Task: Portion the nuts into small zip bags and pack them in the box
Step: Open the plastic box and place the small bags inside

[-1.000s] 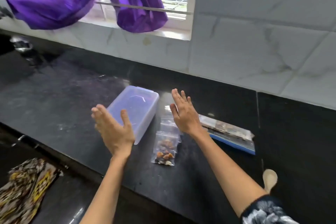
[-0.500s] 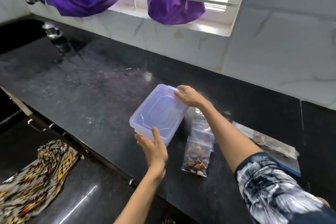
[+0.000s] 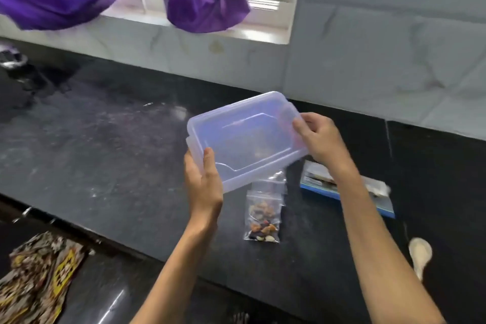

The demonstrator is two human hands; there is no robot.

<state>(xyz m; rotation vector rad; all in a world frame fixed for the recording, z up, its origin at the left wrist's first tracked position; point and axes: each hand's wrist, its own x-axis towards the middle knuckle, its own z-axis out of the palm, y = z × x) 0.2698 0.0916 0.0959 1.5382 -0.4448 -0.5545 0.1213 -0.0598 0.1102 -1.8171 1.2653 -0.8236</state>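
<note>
I hold a clear plastic box (image 3: 244, 137) with its lid on above the black counter (image 3: 105, 144). My left hand (image 3: 203, 187) grips its near left corner, thumb on top. My right hand (image 3: 319, 139) grips its right end. Below the box lie small zip bags; the nearest zip bag (image 3: 263, 216) is filled with mixed nuts, and another bag (image 3: 271, 181) behind it is partly hidden by the box. A large blue-edged bag of nuts (image 3: 378, 200) lies to the right, partly behind my right forearm.
A pale spoon (image 3: 420, 252) lies at the counter's right front. Purple cloth (image 3: 205, 0) hangs at the window above the tiled wall. A patterned cloth (image 3: 34, 281) lies low left, below the counter edge. A dark object (image 3: 10, 58) sits far left.
Both hands reached from open in the air to the box, took hold of it and lifted it off the counter toward the right, above the zip bags.
</note>
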